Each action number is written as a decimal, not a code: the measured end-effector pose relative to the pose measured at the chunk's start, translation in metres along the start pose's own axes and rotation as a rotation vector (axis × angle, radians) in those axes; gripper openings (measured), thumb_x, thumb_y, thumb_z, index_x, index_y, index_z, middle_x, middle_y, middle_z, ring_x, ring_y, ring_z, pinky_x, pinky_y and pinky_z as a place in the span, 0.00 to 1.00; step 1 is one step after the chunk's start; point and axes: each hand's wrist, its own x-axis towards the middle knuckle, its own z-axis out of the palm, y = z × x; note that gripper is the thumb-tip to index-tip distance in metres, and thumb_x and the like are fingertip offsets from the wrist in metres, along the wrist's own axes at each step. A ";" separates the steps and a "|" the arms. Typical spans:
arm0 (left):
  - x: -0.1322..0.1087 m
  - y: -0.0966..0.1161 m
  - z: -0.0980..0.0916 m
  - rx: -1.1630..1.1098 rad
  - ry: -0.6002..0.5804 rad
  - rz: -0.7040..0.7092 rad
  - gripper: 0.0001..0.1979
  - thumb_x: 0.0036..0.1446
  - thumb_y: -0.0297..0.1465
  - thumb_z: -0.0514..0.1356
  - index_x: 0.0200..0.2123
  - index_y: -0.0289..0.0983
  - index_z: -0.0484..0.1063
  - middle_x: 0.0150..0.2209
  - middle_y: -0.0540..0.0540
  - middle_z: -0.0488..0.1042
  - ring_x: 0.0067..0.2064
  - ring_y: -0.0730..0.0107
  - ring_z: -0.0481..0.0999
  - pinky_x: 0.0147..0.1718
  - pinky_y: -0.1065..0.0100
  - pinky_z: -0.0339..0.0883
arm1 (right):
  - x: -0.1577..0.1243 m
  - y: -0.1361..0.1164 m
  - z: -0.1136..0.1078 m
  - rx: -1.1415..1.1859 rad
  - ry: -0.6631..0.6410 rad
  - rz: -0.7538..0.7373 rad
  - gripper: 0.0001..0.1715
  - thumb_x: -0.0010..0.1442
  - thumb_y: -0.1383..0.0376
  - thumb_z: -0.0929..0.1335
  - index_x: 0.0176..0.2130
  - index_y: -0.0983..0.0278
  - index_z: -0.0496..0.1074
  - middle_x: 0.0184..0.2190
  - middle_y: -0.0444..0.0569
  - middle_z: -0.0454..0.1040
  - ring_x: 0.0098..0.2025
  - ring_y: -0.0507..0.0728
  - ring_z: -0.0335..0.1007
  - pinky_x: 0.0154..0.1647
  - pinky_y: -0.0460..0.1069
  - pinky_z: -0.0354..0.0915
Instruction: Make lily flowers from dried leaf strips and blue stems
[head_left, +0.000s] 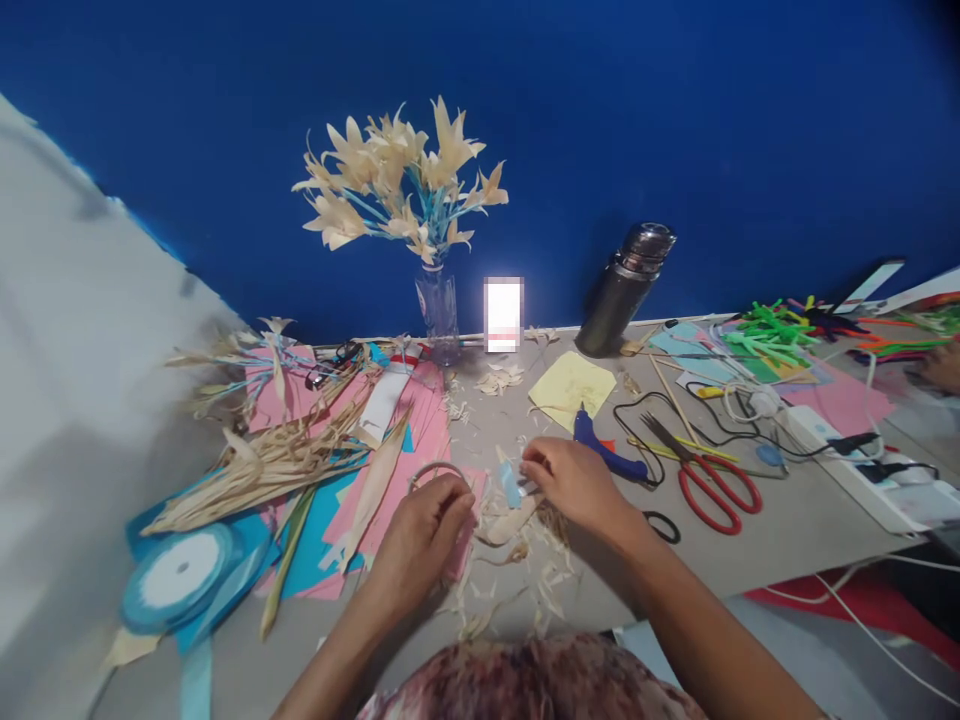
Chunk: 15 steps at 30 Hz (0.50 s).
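Note:
My left hand [431, 530] is curled, thumb and fingers together, over the pink paper. Just behind its knuckles the curved rim of a brownish ring [439, 468] shows; whether the fingers hold it, I cannot tell. My right hand [566, 480] is closed in a pinch at the edge of a short light blue strip [512, 486] with a pale tip. Dried husk scraps [514, 525] lie under and between both hands. Beyond my right hand rests a blue glue gun [607, 450], its nozzle over a yellow paper square [574, 388].
Red-handled scissors [709, 485], a black ring [662, 527] and a white power strip [847, 465] lie rightward. A dark flask [626, 290] and a bottle [439, 315] of husk flowers [405, 170] stand behind. Leftward are dried husks [262, 470] and a blue ribbon roll [180, 570]. Another person's hand [941, 365] shows far right.

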 end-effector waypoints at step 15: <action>0.010 0.006 0.002 -0.390 0.151 -0.182 0.09 0.56 0.37 0.61 0.36 0.37 0.73 0.31 0.49 0.73 0.29 0.70 0.69 0.29 0.70 0.63 | 0.018 -0.005 0.019 0.214 -0.020 -0.062 0.02 0.60 0.69 0.69 0.34 0.63 0.73 0.33 0.45 0.74 0.35 0.53 0.68 0.36 0.47 0.56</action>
